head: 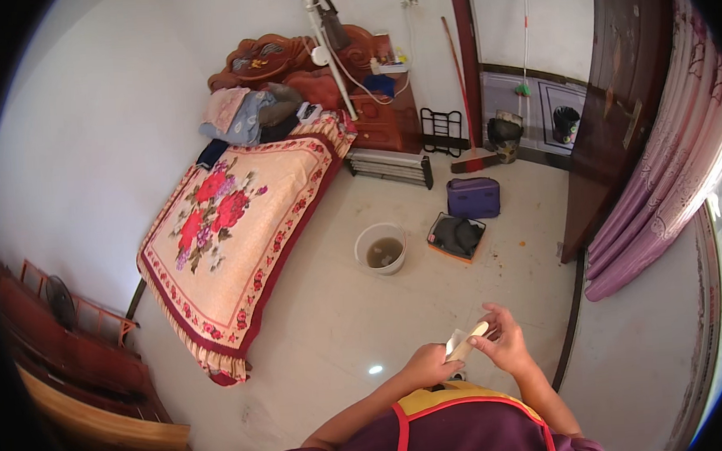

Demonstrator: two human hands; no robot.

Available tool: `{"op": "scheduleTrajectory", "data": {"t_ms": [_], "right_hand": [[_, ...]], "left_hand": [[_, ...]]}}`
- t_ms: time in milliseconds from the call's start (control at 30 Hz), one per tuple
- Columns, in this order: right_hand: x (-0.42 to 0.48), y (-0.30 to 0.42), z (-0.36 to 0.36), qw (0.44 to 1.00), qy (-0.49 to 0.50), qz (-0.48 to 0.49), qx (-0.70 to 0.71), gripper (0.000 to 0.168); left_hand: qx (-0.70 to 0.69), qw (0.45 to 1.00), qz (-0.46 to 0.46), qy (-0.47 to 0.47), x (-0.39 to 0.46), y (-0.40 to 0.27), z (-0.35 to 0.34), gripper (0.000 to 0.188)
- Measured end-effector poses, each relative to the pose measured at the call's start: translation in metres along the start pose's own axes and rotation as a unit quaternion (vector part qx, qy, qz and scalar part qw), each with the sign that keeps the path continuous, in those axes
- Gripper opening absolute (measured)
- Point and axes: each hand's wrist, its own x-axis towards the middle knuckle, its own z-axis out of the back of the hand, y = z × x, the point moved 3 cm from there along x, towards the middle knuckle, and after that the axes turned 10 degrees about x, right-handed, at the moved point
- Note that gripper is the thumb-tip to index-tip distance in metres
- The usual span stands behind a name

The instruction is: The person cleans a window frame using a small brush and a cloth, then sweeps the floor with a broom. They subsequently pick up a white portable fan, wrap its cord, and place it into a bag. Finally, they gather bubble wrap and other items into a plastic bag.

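Observation:
In front of my apron, both hands are at a small cream-coloured, elongated object (461,348) with a rounded end. A whitish, partly see-through piece (453,341) lies along it; I cannot tell exactly what either one is. My left hand (431,364) grips the lower end in a closed fist. The thumb of my right hand (506,340) presses near the upper end, with its fingers curled loosely behind and above. Farther out on the tiled floor stands a white plastic bucket (362,257) holding murky water.
A bed with a floral blanket (211,216) fills the left side. Beyond the bucket are a shallow box of dark cloth (458,235), a purple bag (473,198), a broom (473,161) and a slatted heater (388,168). An open door (608,105) and purple curtain (657,207) flank the right.

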Motion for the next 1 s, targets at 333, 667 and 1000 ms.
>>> {"op": "scheduleTrajectory", "data": {"t_ms": [333,667,1000], "right_hand": [[0.067,-0.039,0.047,0.982,0.068,-0.17,0.05,0.059],[0.199,-0.019,0.094,0.981,-0.106,-0.161,-0.033,0.017],[0.316,-0.005,0.153,0.988,-0.107,-0.11,-0.014,0.014]], "left_hand": [[-0.022,0.99,-0.123,0.071,0.116,0.012,0.0,0.034],[-0.139,0.977,-0.132,0.089,0.257,-0.007,0.096,0.048],[-0.1,0.956,-0.217,0.171,0.386,0.001,0.158,0.046]]}}
